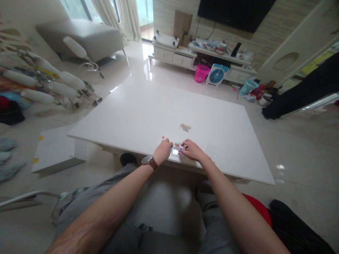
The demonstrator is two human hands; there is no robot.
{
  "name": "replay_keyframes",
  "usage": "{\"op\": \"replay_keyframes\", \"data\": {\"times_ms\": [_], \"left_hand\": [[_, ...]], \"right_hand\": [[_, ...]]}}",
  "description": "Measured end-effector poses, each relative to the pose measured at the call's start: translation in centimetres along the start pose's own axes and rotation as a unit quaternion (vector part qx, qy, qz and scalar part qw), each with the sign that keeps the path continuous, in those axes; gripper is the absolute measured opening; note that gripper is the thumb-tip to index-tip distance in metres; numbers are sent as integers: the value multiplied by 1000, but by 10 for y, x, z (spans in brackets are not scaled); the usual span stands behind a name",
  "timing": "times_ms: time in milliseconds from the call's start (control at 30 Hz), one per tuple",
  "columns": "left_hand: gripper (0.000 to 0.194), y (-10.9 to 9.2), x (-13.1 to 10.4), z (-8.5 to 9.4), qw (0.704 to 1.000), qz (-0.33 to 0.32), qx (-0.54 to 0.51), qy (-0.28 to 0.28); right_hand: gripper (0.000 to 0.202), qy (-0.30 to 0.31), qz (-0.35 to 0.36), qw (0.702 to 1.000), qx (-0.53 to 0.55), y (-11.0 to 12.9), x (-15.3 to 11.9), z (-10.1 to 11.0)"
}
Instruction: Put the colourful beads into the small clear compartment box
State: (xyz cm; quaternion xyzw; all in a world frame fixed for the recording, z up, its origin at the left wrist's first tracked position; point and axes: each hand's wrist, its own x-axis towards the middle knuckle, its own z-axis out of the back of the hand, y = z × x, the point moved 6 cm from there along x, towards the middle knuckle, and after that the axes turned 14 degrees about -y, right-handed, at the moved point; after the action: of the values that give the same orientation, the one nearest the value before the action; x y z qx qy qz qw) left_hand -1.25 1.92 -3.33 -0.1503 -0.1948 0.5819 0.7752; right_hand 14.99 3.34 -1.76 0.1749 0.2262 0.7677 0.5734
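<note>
A small clear case with brightly coloured little pieces in its far part lies near the table's front edge, between my two hands. My left hand, a watch on its wrist, is closed at the case's left side; its fingertips are too small to show what they hold. On the right side, my right hand is bent over the case with thumb and fingers apart, close to some pink-purple pieces. A tiny orange piece lies just beyond my left hand. Farther off rests a small pile of thin tan and grey rings.
The white table stretches away in front of me. A clear flat plastic sheet or bag lies right of my right hand. Beyond stand a pink basket, a blue fan and a low cabinet. A dark-trousered leg shows at right.
</note>
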Motion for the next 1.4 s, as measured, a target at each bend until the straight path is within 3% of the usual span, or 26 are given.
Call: {"op": "replay_keyframes", "data": {"times_ms": [300, 433, 533, 633, 733, 833, 900, 1400], "left_hand": [[26, 10, 3, -5, 1000, 13, -4, 1], [28, 9, 8, 11, 999, 12, -11, -36], [26, 2, 13, 26, 994, 45, -88, -52], [17, -1, 18, 30, 961, 135, -239, -23], [18, -2, 19, 26, 895, 214, -391, -3], [19, -4, 18, 21, 835, 244, -494, -1], [20, -6, 16, 18, 812, 249, -528, 5], [4, -13, 14, 19, 808, 274, -522, -7]], "right_hand": [[17, -1, 3, 1000, 4, 2, 0, 0], [21, -38, 14, 999, 0, 4, 2, 8], [22, -100, 43, 994, 11, 12, 3, 21], [17, -129, 88, 986, 59, 26, 4, 30], [12, -128, 122, 981, 83, 38, 4, 33], [7, -116, 138, 980, 85, 44, 3, 31], [7, -108, 140, 981, 82, 46, 2, 30], [6, -117, 110, 986, 37, 44, 1, 29]]}}
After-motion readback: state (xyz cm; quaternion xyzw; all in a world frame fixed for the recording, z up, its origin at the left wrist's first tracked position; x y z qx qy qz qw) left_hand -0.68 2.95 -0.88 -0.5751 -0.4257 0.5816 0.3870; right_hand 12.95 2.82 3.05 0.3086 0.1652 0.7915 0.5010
